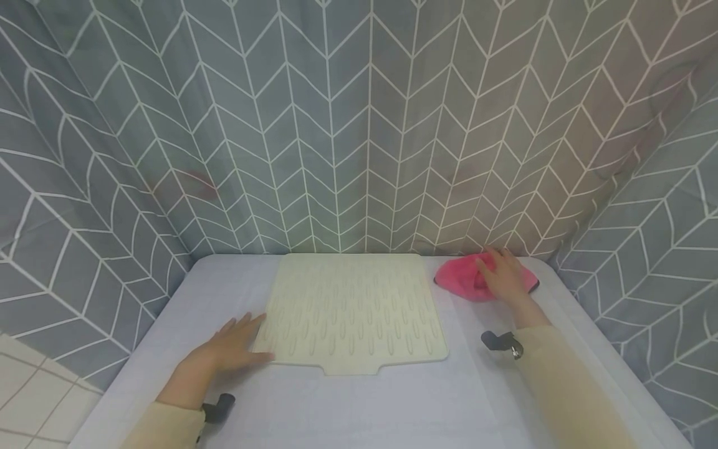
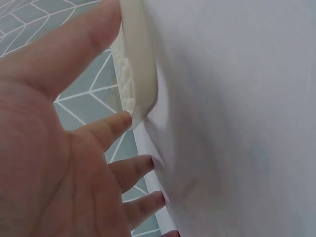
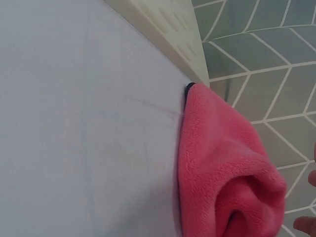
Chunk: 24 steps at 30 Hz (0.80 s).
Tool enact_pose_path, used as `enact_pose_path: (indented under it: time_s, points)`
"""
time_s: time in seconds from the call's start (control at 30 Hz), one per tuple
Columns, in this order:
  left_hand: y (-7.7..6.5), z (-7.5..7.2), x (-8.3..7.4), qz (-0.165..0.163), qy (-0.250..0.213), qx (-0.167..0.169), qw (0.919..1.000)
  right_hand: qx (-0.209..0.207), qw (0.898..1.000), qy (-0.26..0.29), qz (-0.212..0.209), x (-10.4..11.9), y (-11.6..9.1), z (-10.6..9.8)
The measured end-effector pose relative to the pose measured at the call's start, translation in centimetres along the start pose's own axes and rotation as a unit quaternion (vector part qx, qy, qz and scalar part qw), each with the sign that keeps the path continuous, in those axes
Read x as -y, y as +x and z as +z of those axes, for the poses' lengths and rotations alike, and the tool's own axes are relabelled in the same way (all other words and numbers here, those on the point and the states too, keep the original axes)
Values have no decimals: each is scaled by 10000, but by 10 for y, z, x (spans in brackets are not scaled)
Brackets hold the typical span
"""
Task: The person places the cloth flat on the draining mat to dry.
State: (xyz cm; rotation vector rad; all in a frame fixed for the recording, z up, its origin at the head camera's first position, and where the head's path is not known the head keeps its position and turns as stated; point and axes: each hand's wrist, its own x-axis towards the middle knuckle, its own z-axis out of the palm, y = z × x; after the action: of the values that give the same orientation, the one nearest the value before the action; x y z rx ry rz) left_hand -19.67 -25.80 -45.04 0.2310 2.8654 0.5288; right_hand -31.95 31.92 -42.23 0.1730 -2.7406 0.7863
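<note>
A cream drainboard (image 1: 350,305) with rows of raised ridges and a short tab on its near edge lies on the white-covered table. At its near left corner is my left hand (image 1: 232,346), fingers spread. The left wrist view has the thumb and a fingertip (image 2: 123,120) right at the board's side. To the right of the board sits a crumpled pink cloth (image 1: 460,279) with dark edging. Over that cloth my right hand (image 1: 502,277) reaches with loosely bent fingers. Its fingertips (image 3: 307,224) show apart from the cloth's fold in the right wrist view.
A white cloth (image 1: 404,405) covers the table. Grey curtains (image 1: 348,125) with a white chevron pattern stand close behind the table and along both sides. White floor tiles (image 1: 36,393) show at the lower left.
</note>
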Motion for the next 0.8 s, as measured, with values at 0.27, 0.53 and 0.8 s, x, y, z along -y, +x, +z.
enact_pose_path:
  time_s: [0.27,0.53,0.8]
  points:
    - [-1,0,-1,41,66,-68,9999,8,9996,-268,83,-5,11,14]
    - [-1,2,-1,-5,79,-80,9999,-339,9993,-130,-31,-18,10,27]
    - [-2,0,-1,3,67,-73,10000,-464,9982,337,151,-22,5,30]
